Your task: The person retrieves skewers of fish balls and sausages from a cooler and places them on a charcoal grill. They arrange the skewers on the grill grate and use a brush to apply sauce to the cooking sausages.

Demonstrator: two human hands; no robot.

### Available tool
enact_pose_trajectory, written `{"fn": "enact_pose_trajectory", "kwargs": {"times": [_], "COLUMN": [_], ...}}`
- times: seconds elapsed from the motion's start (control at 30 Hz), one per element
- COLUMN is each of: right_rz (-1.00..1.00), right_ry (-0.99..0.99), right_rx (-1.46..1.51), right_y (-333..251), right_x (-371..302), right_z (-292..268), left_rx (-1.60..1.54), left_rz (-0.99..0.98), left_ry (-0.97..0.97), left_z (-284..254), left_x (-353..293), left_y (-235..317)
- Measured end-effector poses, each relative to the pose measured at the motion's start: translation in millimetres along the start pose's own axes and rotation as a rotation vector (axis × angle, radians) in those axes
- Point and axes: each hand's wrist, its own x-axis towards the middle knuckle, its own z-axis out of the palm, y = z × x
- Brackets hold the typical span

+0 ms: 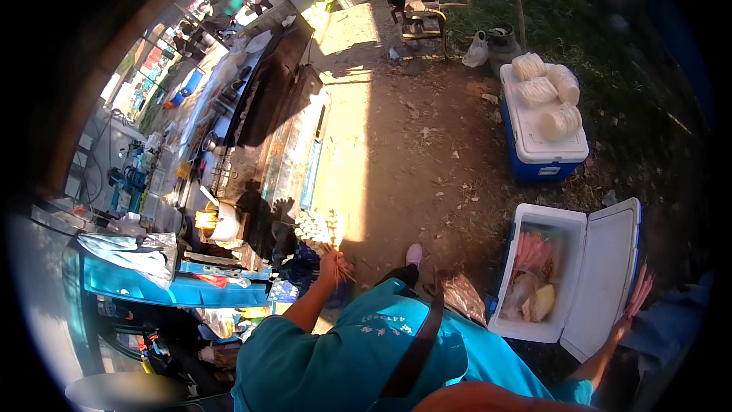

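My left hand is closed round the sticks of a bunch of skewers with pale, whitish food, held upright beside the long stall counter. Stretched out to the far right, my right hand grips a bundle of pink skewers by the lower ends, just outside the raised lid of an open cooler. Inside that cooler lie more pink skewers, with plastic bags and a yellowish packed lump below them.
A closed blue cooler carries several pale wrapped bundles on its lid. Along the left runs the counter with a long metal trough and a white pot. A metal stand and gas cylinder are farther off.
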Motion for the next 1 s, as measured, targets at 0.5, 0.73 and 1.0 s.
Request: {"fn": "enact_pose_trajectory", "kwargs": {"times": [0.5,0.73,1.0], "right_rz": [0.015,0.206,0.234], "right_ry": [-0.732,-1.566,-1.728], "right_rx": [0.965,1.068,0.813], "right_y": [-390.1,-577.5,-642.4], "right_x": [-125.2,-283.7,-358.5], "right_z": [132.1,292.3,357.3], "left_rx": [-0.39,-0.522,-0.359], "left_rz": [0.056,0.186,0.425], "left_ry": [-0.215,-0.26,-0.176], "left_z": [123.7,97.4,56.9], "left_x": [31.5,47.6,13.7], "left_y": [-7.5,46.6,134.4]}}
